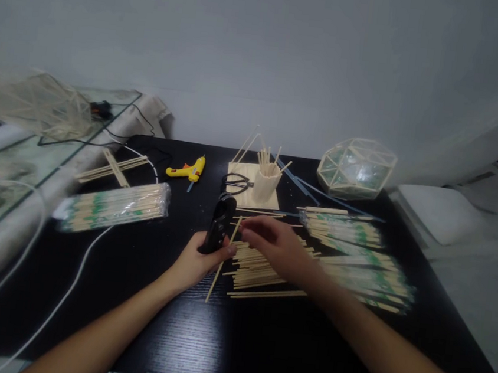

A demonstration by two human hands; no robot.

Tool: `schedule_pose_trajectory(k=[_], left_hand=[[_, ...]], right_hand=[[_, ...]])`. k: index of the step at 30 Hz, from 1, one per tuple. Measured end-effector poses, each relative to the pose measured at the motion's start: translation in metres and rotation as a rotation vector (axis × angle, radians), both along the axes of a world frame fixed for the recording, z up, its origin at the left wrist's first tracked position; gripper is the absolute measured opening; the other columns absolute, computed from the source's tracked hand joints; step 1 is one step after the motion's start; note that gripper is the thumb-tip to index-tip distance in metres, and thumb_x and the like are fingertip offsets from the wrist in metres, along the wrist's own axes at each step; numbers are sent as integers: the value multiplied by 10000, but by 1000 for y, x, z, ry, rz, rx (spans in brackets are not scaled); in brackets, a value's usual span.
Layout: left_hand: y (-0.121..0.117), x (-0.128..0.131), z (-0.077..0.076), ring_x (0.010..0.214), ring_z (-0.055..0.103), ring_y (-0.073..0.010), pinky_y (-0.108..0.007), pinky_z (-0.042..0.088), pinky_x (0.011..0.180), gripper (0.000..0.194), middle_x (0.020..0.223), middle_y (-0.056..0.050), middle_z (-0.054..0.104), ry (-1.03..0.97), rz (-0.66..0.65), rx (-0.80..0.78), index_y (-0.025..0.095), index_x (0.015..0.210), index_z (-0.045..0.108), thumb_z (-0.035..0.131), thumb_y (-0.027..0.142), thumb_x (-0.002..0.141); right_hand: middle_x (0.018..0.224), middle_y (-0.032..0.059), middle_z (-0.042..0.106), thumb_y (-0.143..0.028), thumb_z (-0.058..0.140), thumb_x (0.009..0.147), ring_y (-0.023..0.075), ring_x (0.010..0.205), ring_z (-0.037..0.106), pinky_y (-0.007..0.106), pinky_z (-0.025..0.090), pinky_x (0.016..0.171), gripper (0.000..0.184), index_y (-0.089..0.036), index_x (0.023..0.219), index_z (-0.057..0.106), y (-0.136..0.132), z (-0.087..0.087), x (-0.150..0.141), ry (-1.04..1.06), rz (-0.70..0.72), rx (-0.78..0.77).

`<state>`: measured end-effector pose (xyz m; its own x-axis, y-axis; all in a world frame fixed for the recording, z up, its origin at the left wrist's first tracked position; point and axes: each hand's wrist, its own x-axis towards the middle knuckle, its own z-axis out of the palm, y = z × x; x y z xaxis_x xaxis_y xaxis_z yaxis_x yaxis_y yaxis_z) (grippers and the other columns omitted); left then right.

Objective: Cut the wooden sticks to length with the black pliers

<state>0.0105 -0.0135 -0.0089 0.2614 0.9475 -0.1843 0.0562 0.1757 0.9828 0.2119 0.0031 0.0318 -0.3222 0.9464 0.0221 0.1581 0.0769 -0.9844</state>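
My left hand (196, 261) is closed around a black hand tool (220, 225), whose exact kind I cannot make out. A thin wooden stick (218, 273) slants past my left thumb. At the stick's upper end, the fingers of my right hand (276, 246) are curled together and appear to pinch it. Beneath my right hand lies a loose pile of similar wooden sticks (251, 268). Just beyond both hands, a wooden holder (265, 189) full of upright sticks stands on a pale wooden board (247, 170), with black-handled scissors (238, 183) lying at its left.
A yellow glue gun (187, 170) and a plastic-wrapped stick bundle (117, 207) lie left, with a white cable (82, 273) nearby. On the right are more wrapped sticks (368, 276), blue-grey strips (300, 185) and a faceted stick-framed form (357, 168). The black table (188, 340) reflects light in front.
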Motion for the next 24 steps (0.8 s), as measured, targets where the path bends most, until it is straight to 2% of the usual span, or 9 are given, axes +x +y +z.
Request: schedule_pose_trajectory(k=[2, 4, 6, 9, 12, 15, 19, 24], left_hand=[[0, 0, -2, 446, 360, -58, -206, 300, 446, 406, 522, 79, 425, -4, -1, 41, 166, 709, 557, 771, 506, 765], [0, -1, -1, 486, 389, -68, -213, 330, 484, 407, 551, 68, 438, 1, 12, 89, 166, 696, 551, 765, 502, 776], [0, -3, 0, 540, 434, -84, -223, 366, 531, 399, 597, 47, 487, 28, 31, 148, 160, 709, 574, 741, 510, 803], [3, -10, 5, 603, 484, -107, -238, 396, 579, 384, 671, 18, 558, 121, 61, 239, 154, 792, 629, 623, 520, 908], [8, -19, 10, 660, 526, -125, -248, 417, 624, 320, 740, 12, 598, 319, 115, 368, 168, 944, 653, 556, 472, 968], [13, -26, 11, 779, 599, -165, -282, 469, 732, 246, 868, -17, 652, 567, 94, 525, 182, 1028, 632, 535, 404, 981], [15, -27, 9, 1024, 635, -250, -380, 498, 914, 283, 1124, -100, 668, 801, 54, 650, 175, 1191, 574, 542, 320, 950], [12, -24, 8, 1020, 634, -283, -424, 512, 910, 326, 1118, -130, 667, 920, 23, 675, 150, 1224, 544, 530, 314, 942]], right_hand=[[954, 58, 766, -364, 673, 906, 188, 902, 707, 318, 547, 848, 218, -166, 969, 737, -1, -1, -19, 76, 42, -6], [849, 33, 740, -345, 644, 926, 167, 821, 683, 297, 535, 806, 208, -166, 864, 728, 2, 0, -28, 112, 28, 10], [780, 17, 703, -344, 633, 939, 147, 753, 653, 276, 526, 754, 235, -166, 807, 710, 5, 3, -29, 148, -10, 25], [713, -4, 652, -363, 638, 941, 119, 658, 616, 244, 519, 659, 238, -163, 833, 708, 5, 8, -26, 187, -44, 27], [685, -19, 621, -407, 647, 932, 89, 519, 564, 211, 468, 489, 260, -160, 933, 730, 0, 10, -22, 178, -30, -29], [728, -12, 641, -422, 644, 931, 63, 434, 511, 184, 366, 366, 296, -167, 1046, 737, -4, 9, -20, 181, -47, -95], [709, -5, 664, -382, 656, 917, 48, 402, 476, 182, 346, 363, 269, -163, 1040, 751, -4, 8, -20, 160, -90, -98], [600, -4, 653, -396, 686, 896, 76, 390, 491, 201, 353, 367, 245, -163, 905, 762, -3, 9, -20, 84, -122, -109]])
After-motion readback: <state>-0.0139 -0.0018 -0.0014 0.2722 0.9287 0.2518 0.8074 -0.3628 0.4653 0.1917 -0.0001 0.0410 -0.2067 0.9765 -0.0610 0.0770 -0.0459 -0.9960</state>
